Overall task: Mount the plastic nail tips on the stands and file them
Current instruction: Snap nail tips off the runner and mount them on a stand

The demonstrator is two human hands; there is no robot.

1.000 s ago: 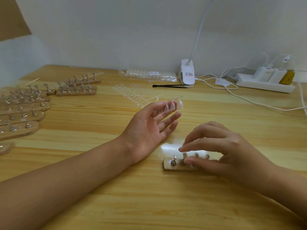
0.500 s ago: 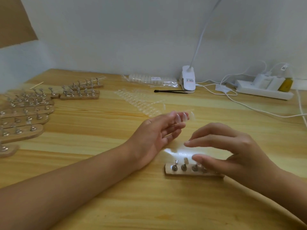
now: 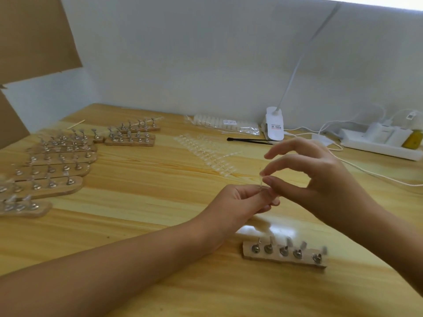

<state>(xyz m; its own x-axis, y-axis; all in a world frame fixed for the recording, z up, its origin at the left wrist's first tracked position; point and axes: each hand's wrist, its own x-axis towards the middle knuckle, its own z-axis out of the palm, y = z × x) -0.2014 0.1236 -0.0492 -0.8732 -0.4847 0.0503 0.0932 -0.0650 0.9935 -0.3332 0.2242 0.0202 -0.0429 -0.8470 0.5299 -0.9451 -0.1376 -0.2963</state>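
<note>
I see a white wall (image 3: 206, 53) behind a wooden surface (image 3: 160, 202), with nail work at its middle.
Cardboard (image 3: 34, 35) stands at left. Rows of stands (image 3: 52, 170) crowd the left side, and a power strip (image 3: 377, 143) sits far right. The left hand (image 3: 245, 202) and right hand (image 3: 327, 181), over a five-post stand (image 3: 283, 255), both pinch a blurred clear nail tip (image 3: 262, 185).

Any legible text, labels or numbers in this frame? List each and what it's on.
Nothing can be read.
Label on the lamp clamp: dark print, too blurred.
Sticker on the clear bag: too small.
White tag above the power strip: dark mark, unreadable.
</note>
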